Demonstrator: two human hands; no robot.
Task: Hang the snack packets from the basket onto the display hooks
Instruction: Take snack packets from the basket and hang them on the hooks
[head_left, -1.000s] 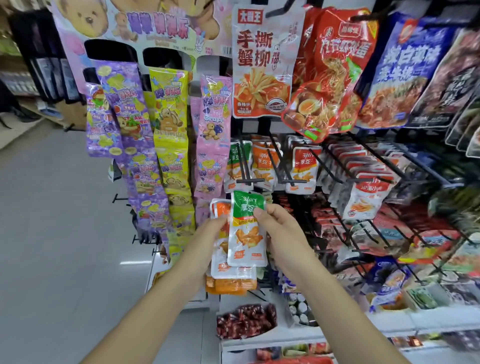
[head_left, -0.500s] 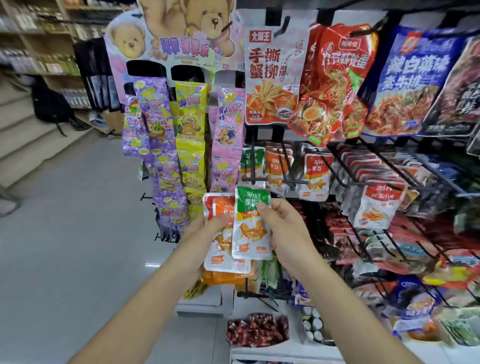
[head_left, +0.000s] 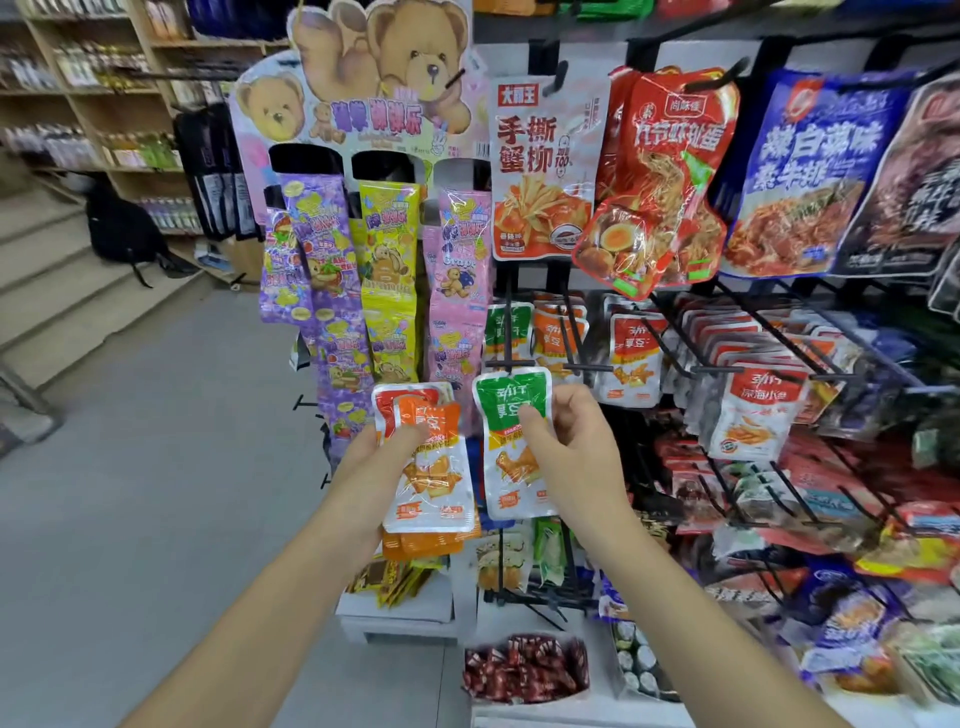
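My right hand (head_left: 569, 449) pinches a green-topped snack packet (head_left: 506, 452) and holds it upright, its top just below the tip of a black display hook (head_left: 506, 332) that carries more green packets (head_left: 509, 325). My left hand (head_left: 384, 467) grips a small stack of orange-and-red-topped packets (head_left: 431, 467), held to the left of the green one and apart from it. The neighbouring hooks to the right carry orange packets (head_left: 561, 332) and red-topped ones (head_left: 631, 353). No basket is in view.
A bear-themed stand (head_left: 379, 104) with purple, yellow and pink candy strips hangs to the left of the hooks. Large bags hang above (head_left: 545, 171), and crowded hooks of packets fill the right (head_left: 753, 405). Trays of sweets sit on the shelf below (head_left: 524, 670). Grey floor and steps lie to the left.
My right hand has pulled the green packet off the stack in my left hand and lifted it to the right, toward the hook. The view has tilted upward.
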